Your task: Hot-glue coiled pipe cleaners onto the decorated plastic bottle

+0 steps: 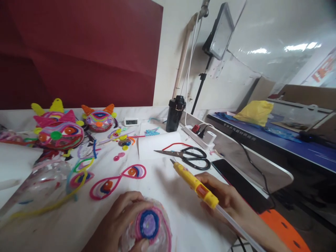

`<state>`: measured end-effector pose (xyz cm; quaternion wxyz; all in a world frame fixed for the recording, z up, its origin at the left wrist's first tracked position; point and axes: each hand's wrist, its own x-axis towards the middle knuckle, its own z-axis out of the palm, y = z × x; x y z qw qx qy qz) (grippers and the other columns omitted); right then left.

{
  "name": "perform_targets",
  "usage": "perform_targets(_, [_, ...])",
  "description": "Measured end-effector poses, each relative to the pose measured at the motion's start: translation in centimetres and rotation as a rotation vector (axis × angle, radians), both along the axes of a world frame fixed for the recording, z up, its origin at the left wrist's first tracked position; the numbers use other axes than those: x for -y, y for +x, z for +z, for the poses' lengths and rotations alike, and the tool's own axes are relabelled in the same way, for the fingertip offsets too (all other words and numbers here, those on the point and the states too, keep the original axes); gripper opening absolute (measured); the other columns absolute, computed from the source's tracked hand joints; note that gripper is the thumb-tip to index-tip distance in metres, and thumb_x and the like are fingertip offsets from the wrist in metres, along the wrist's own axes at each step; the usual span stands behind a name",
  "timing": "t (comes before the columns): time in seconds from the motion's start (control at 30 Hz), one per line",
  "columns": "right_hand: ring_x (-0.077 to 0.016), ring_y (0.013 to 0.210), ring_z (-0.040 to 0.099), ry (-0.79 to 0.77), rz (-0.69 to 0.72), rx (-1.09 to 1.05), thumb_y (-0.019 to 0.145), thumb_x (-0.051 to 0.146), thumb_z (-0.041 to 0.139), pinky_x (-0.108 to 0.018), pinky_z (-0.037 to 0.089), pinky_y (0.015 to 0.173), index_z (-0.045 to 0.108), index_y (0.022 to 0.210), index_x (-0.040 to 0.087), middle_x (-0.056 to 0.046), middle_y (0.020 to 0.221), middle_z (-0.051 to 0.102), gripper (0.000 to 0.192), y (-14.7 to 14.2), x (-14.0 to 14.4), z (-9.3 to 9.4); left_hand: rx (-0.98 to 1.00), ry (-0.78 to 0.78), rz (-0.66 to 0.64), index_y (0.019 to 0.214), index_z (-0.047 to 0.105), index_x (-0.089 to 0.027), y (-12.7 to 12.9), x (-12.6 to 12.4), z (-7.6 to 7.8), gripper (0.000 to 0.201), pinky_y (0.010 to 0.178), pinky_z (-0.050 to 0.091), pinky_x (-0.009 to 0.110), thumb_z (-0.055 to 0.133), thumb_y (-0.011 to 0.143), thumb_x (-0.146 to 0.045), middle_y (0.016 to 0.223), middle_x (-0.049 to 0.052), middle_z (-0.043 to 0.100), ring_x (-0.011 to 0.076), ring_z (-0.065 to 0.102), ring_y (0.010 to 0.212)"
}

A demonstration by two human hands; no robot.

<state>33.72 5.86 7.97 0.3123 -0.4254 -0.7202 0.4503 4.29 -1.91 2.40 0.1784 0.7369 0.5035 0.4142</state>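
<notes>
At the bottom centre of the frame the person's left hand curls around a clear plastic dome wound with pink pipe cleaner and bearing a blue and purple spiral, the fingers wrapped over its upper left side and the thumb pressed at its lower edge. To the right of it, at lower right of centre, the right hand grips a yellow glue pen with an orange button, fingers closed round its rear half; its metal tip points up and left above the white tabletop, and a clear glue stick trails out of its back end toward the lower right corner. Just above the tip, black-handled scissors lie on the table with blades pointing left, beside a white sheet of paper and a red wire. A pink pipe-cleaner figure-eight with orange centres lies left of centre, well apart from both hands. In the upper left of the table stand colourful pipe-cleaner masks with horns. Farther back, a small digital clock and a black bottle sit near the wall, with a white power strip to their right. A dark phone lies at the table's right edge, near the right hand.
</notes>
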Motion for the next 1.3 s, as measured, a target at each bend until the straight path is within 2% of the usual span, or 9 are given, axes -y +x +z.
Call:
perform_targets(0.17, [-0.0158,0.067,0.045,-0.216,0.078,-0.101,0.089,0.059,0.069,-0.027,0.039,0.056,0.073,0.102,0.026,-0.002,0.089,0.055,0.035,1.0,1.6,-0.1,0.025,-0.046,-0.009,0.127,0.067,-0.038,0.1,0.1,0.0,0.055,0.104,0.053,0.030,0.060,0.075,-0.019,0.129,-0.001,0.067,0.0242,0.066,0.120])
perform_targets(0.33, [-0.0225,0.075,0.054,-0.310,0.110,-0.118,0.076,0.062,0.079,-0.034,0.049,0.064,0.076,0.103,0.026,-0.005,0.086,0.062,0.045,2.3,2.6,-1.6,0.017,-0.076,0.008,0.129,0.065,-0.039,0.1,0.4,-0.2,0.059,0.106,0.051,0.031,0.058,0.074,-0.018,0.133,-0.001,0.063,0.0228,0.063,0.120])
perform_targets(0.5, [-0.0240,0.079,0.059,-0.384,0.090,-0.220,0.074,0.061,0.082,-0.036,0.053,0.070,0.076,0.113,0.025,-0.006,0.087,0.066,0.054,2.5,3.6,-2.9,-0.007,-0.099,0.029,0.129,0.064,-0.040,0.1,0.4,-0.4,0.060,0.108,0.050,0.033,0.059,0.073,-0.018,0.133,-0.002,0.061,0.0236,0.061,0.122])
perform_targets(0.63, [-0.0227,0.076,0.061,-0.484,0.162,-0.295,0.074,0.061,0.084,-0.036,0.054,0.070,0.075,0.116,0.026,-0.005,0.084,0.065,0.056,2.1,4.0,-2.8,-0.023,-0.120,0.001,0.127,0.064,-0.034,0.2,0.4,0.0,0.054,0.107,0.051,0.036,0.059,0.075,-0.020,0.132,0.002,0.062,0.0258,0.061,0.123])
perform_targets(0.77, [-0.0265,0.086,0.066,-0.576,0.205,-0.271,0.075,0.062,0.083,-0.042,0.055,0.080,0.072,0.123,0.028,-0.008,0.092,0.069,0.060,2.4,4.3,-2.4,-0.027,-0.142,-0.004,0.127,0.063,-0.034,0.2,0.4,0.3,0.053,0.110,0.050,0.039,0.060,0.076,-0.021,0.132,0.002,0.062,0.0271,0.060,0.125])
perform_targets(0.87, [-0.0284,0.093,0.067,-0.594,0.179,-0.226,0.077,0.062,0.082,-0.044,0.055,0.085,0.069,0.128,0.030,-0.009,0.102,0.070,0.062,2.9,4.5,-2.6,-0.020,-0.125,-0.043,0.130,0.059,-0.036,0.2,0.3,0.3,0.057,0.108,0.051,0.038,0.061,0.076,-0.020,0.132,0.000,0.062,0.0266,0.059,0.125])
perform_targets(0.97, [-0.0294,0.095,0.066,-0.559,0.215,-0.193,0.078,0.061,0.082,-0.040,0.056,0.080,0.071,0.126,0.028,-0.009,0.102,0.069,0.060,3.0,4.3,-2.6,-0.012,-0.115,-0.049,0.130,0.057,-0.036,0.1,0.3,0.3,0.057,0.106,0.052,0.038,0.061,0.076,-0.019,0.131,0.000,0.062,0.0263,0.060,0.122])
perform_targets(1.2, [-0.0207,0.077,0.059,-0.528,0.298,-0.137,0.082,0.057,0.078,-0.032,0.052,0.066,0.074,0.113,0.024,-0.004,0.086,0.063,0.046,1.8,3.2,-1.0,0.032,-0.149,-0.018,0.127,0.057,-0.033,0.2,0.4,0.1,0.057,0.105,0.052,0.040,0.063,0.073,-0.019,0.129,0.002,0.061,0.0271,0.060,0.121])
perform_targets(1.3, [-0.0202,0.073,0.057,-0.510,0.333,-0.132,0.082,0.061,0.077,-0.032,0.051,0.064,0.075,0.106,0.025,-0.004,0.082,0.061,0.044,1.5,2.9,-0.3,0.037,-0.148,-0.026,0.129,0.055,-0.035,0.2,0.4,0.1,0.059,0.107,0.050,0.040,0.062,0.073,-0.017,0.130,0.001,0.061,0.0266,0.059,0.123])
